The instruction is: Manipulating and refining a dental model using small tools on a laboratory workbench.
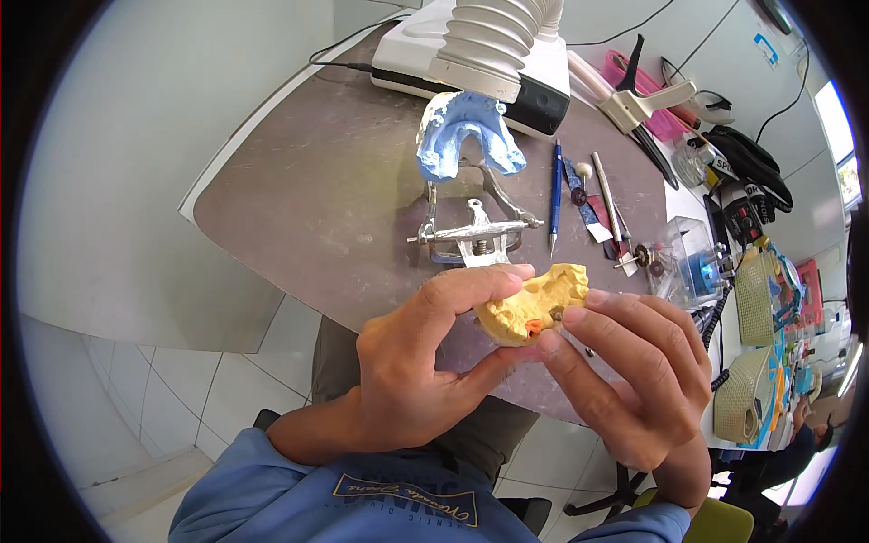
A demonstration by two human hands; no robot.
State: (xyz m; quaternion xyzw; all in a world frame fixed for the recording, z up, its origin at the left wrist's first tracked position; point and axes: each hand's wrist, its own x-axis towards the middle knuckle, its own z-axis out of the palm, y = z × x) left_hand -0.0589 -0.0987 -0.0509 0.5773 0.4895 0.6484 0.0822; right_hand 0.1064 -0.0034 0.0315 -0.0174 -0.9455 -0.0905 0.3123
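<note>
Over the table's near edge I hold a yellow dental cast with an orange-red patch on it. My left hand is closed round its left end, thumb on top and fingers beneath. At the right end, the thumb and fingertips of my right hand pinch the cast beside a small grey metal piece. Whether those fingers also grip that piece is hard to see. Beyond my hands stands a metal dental articulator, with a blue-and-white dental cast at its far side.
A ribbed suction hose comes down to a white box unit at the back. Right of the articulator lie a blue pen-like tool and several small hand tools. A clear plastic box and woven baskets stand along the right.
</note>
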